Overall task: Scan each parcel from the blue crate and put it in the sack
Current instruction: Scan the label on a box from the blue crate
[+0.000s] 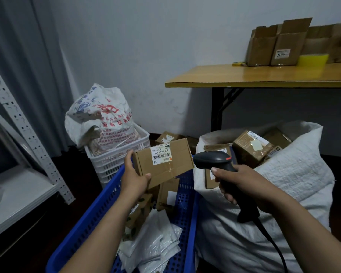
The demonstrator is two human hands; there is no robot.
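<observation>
White sack [283, 194] sits under and behind the right hand [244, 186], mouth open, brown boxes [250, 148] inside. Blue crate [91, 213] lies below the left hand [134, 178] and holds poly mailers [152, 243] and small cartons. Parcel [165, 164], label up, is above the crate's far end; left hand's fingers curl round its left end. Scanner [215, 160] is just right of the parcel, nose toward it, with the right hand wrapped round its handle.

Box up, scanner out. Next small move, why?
Probably angle the black handheld scanner in the right hand onto the white barcode label on the brown cardboard box the left hand holds; its nose points at the box's edge, not the label.
</observation>
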